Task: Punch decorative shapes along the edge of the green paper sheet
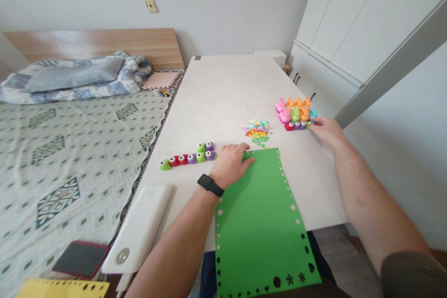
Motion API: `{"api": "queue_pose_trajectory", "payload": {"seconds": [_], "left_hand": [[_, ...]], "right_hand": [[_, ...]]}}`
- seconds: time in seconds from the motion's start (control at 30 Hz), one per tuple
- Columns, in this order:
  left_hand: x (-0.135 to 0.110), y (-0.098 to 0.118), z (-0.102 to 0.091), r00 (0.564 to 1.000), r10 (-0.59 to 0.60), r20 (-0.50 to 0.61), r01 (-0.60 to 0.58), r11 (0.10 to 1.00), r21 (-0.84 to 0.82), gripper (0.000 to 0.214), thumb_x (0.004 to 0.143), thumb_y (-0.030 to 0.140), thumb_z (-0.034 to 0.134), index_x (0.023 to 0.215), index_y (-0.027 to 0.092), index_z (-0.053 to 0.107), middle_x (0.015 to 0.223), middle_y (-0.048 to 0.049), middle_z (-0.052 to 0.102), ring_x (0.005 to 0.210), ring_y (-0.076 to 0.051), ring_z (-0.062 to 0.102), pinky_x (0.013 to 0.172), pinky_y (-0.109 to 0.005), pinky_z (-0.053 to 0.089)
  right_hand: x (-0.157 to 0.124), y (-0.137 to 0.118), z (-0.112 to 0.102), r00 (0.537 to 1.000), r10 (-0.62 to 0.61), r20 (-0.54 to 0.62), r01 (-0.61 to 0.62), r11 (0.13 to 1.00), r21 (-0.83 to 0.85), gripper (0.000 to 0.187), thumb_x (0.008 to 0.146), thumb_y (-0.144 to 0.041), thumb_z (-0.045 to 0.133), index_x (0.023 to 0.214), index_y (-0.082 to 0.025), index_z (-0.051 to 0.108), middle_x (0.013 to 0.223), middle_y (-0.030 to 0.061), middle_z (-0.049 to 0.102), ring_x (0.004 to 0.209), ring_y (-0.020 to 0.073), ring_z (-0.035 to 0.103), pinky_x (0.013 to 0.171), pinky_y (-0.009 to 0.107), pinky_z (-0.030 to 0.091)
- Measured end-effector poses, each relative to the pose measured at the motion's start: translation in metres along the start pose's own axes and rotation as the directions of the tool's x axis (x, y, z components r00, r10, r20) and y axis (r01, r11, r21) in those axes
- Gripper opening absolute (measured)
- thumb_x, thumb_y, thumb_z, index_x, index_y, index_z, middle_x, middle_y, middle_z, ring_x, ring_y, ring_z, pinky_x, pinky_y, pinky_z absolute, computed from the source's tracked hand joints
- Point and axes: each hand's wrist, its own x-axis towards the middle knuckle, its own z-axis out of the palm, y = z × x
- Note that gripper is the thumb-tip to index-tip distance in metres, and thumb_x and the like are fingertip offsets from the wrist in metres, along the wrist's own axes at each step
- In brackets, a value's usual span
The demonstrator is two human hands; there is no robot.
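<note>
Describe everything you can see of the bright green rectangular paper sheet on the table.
The bright green rectangular sheet, which looks like paper or thin card, has small holes punched along its edges, including flowers, a star and a round one. It lies lengthwise, its near end jutting past the edge of the white table, so the nearest holes look dark and those over the table pale. The person's left hand lies over its far left corner, hiding part of it.
</note>
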Motion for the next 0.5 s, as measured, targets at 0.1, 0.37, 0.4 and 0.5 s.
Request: {"api": "queue_pose_trajectory", "payload": {"seconds": [0.1, 0.37, 0.4, 0.5], "left_hand": [[0.0, 0.0, 0.0, 1.0, 0.0, 0.001, 0.0, 1.0, -0.004, 0.031, 0.093, 0.039, 0.065, 0.118, 0.021, 0.062, 0.109, -0.0067, 0.075, 0.103, -0.026, 0.069, 0.096, -0.041, 0.05], [-0.001, 0.0, 0.001, 1.0, -0.015, -0.003, 0.015, 1.0, 0.003, 0.033, 0.092, 0.041, 0.066, 0.118, 0.021, 0.062, 0.105, -0.0075, 0.075, 0.104, -0.026, 0.069, 0.097, -0.041, 0.049], [-0.001, 0.0, 0.001, 1.0, -0.011, -0.001, 0.011, 1.0, 0.005, 0.034, 0.092, 0.042, 0.066, 0.118, 0.021, 0.062, 0.106, -0.0075, 0.075, 0.104, -0.026, 0.069, 0.097, -0.041, 0.049], [-0.002, 0.0, 0.001, 1.0, -0.008, 0.007, 0.008, 1.0, 0.011, 0.034, 0.092, 0.042, 0.066, 0.118, 0.02, 0.063, 0.106, -0.0079, 0.075, 0.103, -0.026, 0.069, 0.096, -0.041, 0.049]], "right_hand": [[0.0, -0.001, 0.001, 0.999, 0.038, -0.013, -0.039, 0.996, -0.086, 0.041, 0.069, -0.036, 0.073, 0.106, -0.017, 0.077, 0.098, 0.0121, 0.078, 0.085, 0.026, 0.069, 0.08, 0.04, 0.051], [-0.021, -0.031, -0.003, 0.948, 0.059, -0.312, -0.081, 0.995, -0.059, 0.039, 0.079, -0.028, 0.061, 0.115, -0.016, 0.071, 0.098, 0.0111, 0.074, 0.088, 0.0277, 0.068, 0.087, 0.045, 0.053], [-0.026, -0.041, -0.002, 0.936, 0.02, -0.352, -0.04, 0.998, -0.05, 0.038, 0.081, -0.028, 0.059, 0.115, -0.015, 0.069, 0.099, 0.0117, 0.074, 0.088, 0.0272, 0.068, 0.087, 0.046, 0.053], [-0.042, -0.081, 0.005, 0.922, -0.156, -0.356, 0.165, 0.986, -0.003, 0.035, 0.085, -0.027, 0.057, 0.116, -0.016, 0.067, 0.103, 0.0118, 0.072, 0.087, 0.0245, 0.067, 0.086, 0.043, 0.054]]}}
